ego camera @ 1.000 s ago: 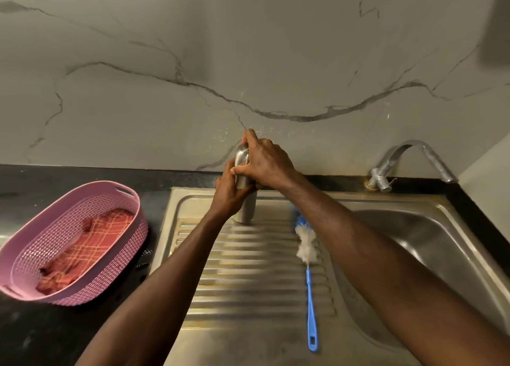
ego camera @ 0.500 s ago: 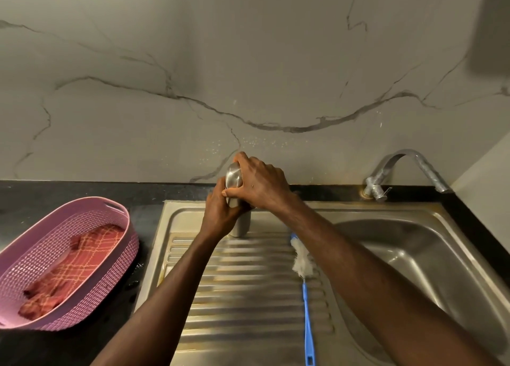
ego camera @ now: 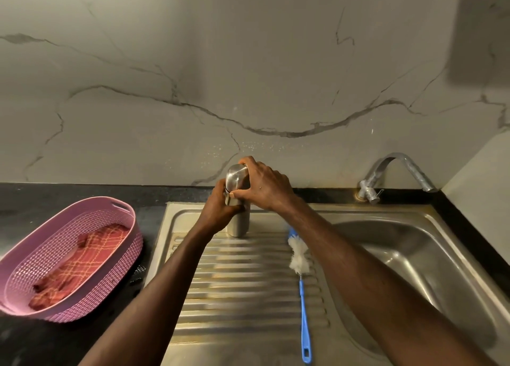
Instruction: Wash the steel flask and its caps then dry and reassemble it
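Pink basket (ego camera: 82, 244) sits on the dark tabletop (ego camera: 33, 200), well out to the left of the hands, a red checked cloth (ego camera: 80, 266) lying inside it. Left hand (ego camera: 220, 211) wraps around the middle of the steel flask (ego camera: 238, 225), which stands upright at the back of the ribbed draining board (ego camera: 248, 288). Right hand (ego camera: 265, 186) curls over the flask's cap (ego camera: 236, 175), thumb pressed at its lower edge. Just right of the hands lies a blue-handled bottle brush (ego camera: 300, 283), then the sink basin (ego camera: 414, 260), with the tap (ego camera: 397, 169) behind it.
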